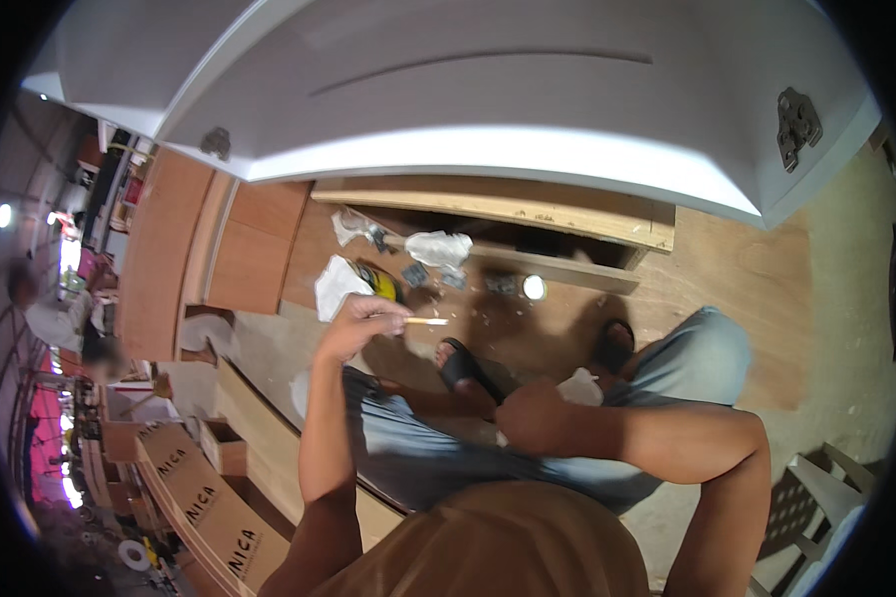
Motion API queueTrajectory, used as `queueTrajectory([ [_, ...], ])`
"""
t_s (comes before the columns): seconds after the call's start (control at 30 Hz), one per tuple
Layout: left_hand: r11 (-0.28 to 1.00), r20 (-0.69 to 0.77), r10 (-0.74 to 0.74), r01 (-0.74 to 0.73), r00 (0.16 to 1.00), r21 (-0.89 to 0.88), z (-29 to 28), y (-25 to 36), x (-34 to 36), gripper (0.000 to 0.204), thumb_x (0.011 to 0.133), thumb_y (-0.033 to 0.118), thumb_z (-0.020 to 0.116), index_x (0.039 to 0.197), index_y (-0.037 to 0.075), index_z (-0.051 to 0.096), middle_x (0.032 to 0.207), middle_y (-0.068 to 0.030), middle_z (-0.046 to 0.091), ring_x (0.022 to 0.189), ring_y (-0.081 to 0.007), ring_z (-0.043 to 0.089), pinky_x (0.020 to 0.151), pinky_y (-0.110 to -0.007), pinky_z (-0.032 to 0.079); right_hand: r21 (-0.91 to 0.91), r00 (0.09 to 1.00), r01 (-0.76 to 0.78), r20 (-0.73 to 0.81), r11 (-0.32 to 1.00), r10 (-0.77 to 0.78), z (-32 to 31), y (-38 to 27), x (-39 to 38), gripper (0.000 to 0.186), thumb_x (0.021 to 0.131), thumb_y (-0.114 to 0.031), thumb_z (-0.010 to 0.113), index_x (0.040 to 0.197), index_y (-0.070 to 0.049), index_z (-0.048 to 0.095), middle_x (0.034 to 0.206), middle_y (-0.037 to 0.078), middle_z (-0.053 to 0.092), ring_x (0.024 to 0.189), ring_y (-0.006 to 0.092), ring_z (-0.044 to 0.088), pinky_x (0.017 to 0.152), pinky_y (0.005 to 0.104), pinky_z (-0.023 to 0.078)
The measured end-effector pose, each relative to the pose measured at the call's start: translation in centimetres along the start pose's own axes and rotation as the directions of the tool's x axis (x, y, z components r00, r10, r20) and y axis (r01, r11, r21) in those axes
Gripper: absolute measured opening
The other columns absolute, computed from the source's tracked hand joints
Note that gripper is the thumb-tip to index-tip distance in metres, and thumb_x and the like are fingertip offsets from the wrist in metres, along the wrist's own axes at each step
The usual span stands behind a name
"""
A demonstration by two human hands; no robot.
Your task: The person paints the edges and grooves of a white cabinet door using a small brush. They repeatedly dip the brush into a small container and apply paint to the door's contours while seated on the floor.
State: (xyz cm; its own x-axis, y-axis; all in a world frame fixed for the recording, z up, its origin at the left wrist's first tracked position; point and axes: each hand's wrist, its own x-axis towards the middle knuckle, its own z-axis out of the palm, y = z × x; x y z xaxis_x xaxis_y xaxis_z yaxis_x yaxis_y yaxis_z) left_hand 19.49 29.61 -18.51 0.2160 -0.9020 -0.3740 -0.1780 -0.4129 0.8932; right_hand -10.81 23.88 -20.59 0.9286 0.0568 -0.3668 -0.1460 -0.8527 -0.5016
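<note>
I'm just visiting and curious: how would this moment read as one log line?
left hand: raised, pinching thin stick | right hand: closed on white wad by knee | overhead: white door panel

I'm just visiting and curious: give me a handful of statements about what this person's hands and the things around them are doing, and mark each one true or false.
1. The left hand holds a thin light stick in its fingertips. True.
2. The right hand is raised flat against the white door panel. False: it is closed low by the knee, next to a bit of white material.
3. The person wears black sandals. True.
4. The white door panel carries a metal hinge near its right end. True.
5. The wooden board floor below the panel is bare. False: crumpled white wrappers and small scraps lie on it.
</note>
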Motion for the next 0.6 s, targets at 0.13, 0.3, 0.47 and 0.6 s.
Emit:
queueTrajectory([
  [0.13,0.981,0.016,-0.035,0.031,0.999,0.192,6.1,-11.2,7.3,0.019,0.08,0.01,0.068,0.095,0.0,0.071,0.078,-0.0067,0.068,0.072,-0.012,0.063,0.066,-0.026,0.05,0.08,0.961,0.208,0.168,0.975,-0.219,-1.5,-2.6,1.2,0.015,0.075,-0.018,0.063,0.08,-0.007,0.071,0.081,0.013,0.07,0.077,0.0278,0.069,0.062,0.0423,0.054],
  [0.3,0.904,-0.228,0.125,-0.016,0.966,0.426,14.0,-20.2,15.0,0.017,0.077,0.013,0.064,0.089,0.003,0.07,0.08,-0.0171,0.068,0.074,-0.0295,0.066,0.068,-0.038,0.052,-0.057,0.982,0.171,0.096,0.984,-0.165,-1.7,-1.6,3.8,0.013,0.076,-0.017,0.062,0.078,-0.008,0.071,0.08,0.012,0.07,0.078,0.0269,0.069,0.063,0.0395,0.054],
  [0.47,0.797,-0.353,0.244,0.021,0.903,0.604,16.9,-25.0,20.1,0.016,0.078,0.019,0.062,0.084,0.006,0.068,0.08,-0.0185,0.067,0.077,-0.0375,0.065,0.07,-0.045,0.052,-0.061,0.985,0.122,-0.114,0.991,-0.128,-1.2,-1.5,3.6,0.014,0.074,-0.02,0.063,0.077,-0.008,0.07,0.075,0.01,0.068,0.073,0.0248,0.068,0.059,0.0368,0.051],
  [0.6,0.742,-0.307,0.122,0.119,0.944,0.66,19.3,-24.0,21.1,0.019,0.08,0.024,0.063,0.088,0.007,0.068,0.084,-0.0182,0.067,0.08,-0.0374,0.065,0.072,-0.045,0.052,-0.046,0.995,0.102,-0.002,0.994,-0.103,-2.2,-1.0,3.4,0.014,0.073,-0.02,0.063,0.079,-0.009,0.069,0.072,0.009,0.066,0.069,0.0234,0.067,0.054,0.0365,0.048],
])
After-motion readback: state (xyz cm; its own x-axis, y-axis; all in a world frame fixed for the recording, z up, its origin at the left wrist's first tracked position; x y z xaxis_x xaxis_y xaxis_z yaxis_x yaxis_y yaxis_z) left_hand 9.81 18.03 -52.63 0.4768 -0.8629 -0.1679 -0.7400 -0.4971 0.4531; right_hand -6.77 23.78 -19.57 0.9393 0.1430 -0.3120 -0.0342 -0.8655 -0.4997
